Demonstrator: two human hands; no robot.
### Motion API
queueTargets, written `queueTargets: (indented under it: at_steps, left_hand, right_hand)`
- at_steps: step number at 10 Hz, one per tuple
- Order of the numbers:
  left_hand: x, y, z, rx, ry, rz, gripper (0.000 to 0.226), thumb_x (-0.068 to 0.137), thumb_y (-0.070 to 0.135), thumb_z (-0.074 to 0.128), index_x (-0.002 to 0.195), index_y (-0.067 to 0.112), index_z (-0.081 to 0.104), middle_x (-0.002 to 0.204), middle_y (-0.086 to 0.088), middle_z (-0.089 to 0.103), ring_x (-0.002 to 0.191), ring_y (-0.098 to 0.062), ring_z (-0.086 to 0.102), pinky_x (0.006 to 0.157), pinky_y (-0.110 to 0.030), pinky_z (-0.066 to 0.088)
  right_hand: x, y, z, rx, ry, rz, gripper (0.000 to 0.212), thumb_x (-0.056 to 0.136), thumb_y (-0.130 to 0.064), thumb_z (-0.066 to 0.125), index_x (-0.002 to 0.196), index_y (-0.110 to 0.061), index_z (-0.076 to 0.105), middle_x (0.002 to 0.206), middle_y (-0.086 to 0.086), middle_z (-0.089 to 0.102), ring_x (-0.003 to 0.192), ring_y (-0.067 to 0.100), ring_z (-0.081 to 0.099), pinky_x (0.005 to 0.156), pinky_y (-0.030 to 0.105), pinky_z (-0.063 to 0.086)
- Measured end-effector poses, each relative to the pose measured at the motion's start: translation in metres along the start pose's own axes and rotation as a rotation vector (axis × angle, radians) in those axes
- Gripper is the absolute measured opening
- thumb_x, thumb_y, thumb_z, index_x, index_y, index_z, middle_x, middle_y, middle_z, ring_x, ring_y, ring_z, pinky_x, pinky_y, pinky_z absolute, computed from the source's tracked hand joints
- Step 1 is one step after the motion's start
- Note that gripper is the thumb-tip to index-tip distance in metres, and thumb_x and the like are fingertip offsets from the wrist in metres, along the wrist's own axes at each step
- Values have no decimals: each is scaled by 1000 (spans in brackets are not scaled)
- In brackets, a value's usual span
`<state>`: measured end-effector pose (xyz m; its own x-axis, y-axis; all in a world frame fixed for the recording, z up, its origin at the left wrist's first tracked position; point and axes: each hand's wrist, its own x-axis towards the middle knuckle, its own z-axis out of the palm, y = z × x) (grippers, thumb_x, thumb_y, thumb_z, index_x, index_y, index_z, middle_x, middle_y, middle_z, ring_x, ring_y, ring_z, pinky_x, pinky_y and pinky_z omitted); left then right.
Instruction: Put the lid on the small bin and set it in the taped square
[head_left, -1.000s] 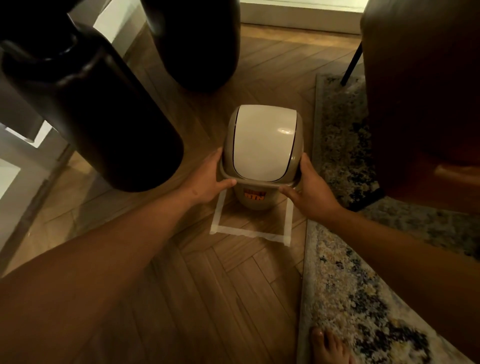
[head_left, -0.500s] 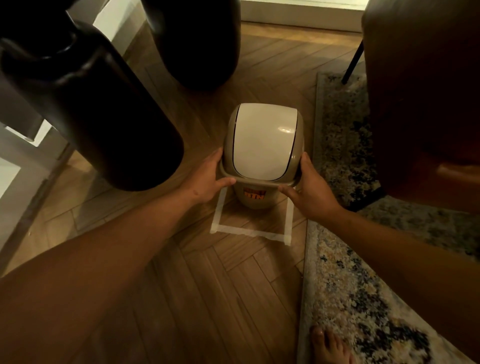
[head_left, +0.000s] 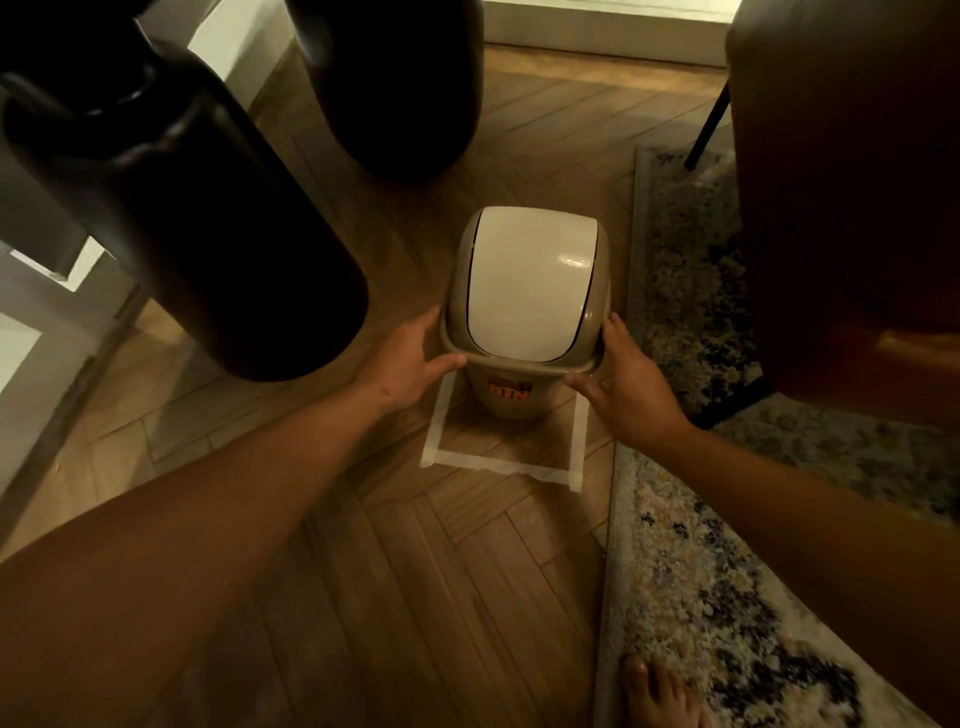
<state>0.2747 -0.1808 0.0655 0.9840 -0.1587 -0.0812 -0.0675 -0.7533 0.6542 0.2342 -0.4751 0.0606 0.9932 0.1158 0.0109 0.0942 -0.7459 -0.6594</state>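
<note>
Head view: the small beige plastic bin (head_left: 511, 395), its white swing lid (head_left: 524, 286) already seated, stands at frame centre inside the white taped square (head_left: 498, 465) on the wood floor. The left hand (head_left: 410, 364) and right hand (head_left: 623, 389) clasp the lid's rim. Best to centre it between the tape strips before letting go.

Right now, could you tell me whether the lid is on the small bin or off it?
On. The white lid covers the top of the small bin, inside its beige rim, with no opening showing.
</note>
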Motion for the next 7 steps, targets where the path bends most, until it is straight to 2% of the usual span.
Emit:
queueTargets:
  at_steps: [1,2,5,7]
  left_hand:
    - [0,-1,2,13,-16,-16,83,87,39,74,156,22,32,154,-1,45,142,-20,39,109,-29,30]
    - [1,-3,3,20,-14,-8,84,87,40,75,157,24,31,153,0,46,140,-19,42,106,-26,29]
    - [-1,-5,2,34,-16,-3,82,87,44,73,156,26,31,151,2,48,138,-20,44,103,-25,28]
    - [-4,-3,2,14,-4,4,80,88,47,69,155,34,26,153,5,45,139,-18,42,102,-27,27]
  right_hand:
    - [1,1,0,12,13,-6,88,91,-34,75,163,-24,26,168,-4,29,149,9,30,111,18,24]
    - [2,3,1,7,9,-3,89,90,-35,75,163,-25,25,169,-3,28,149,12,30,111,19,25]
    - [1,4,3,-5,-13,39,91,92,-37,73,165,-23,20,171,0,22,155,13,19,115,21,18]
    - [-1,1,0,7,-19,76,91,92,-41,73,164,-21,22,171,6,19,157,18,15,118,26,18]
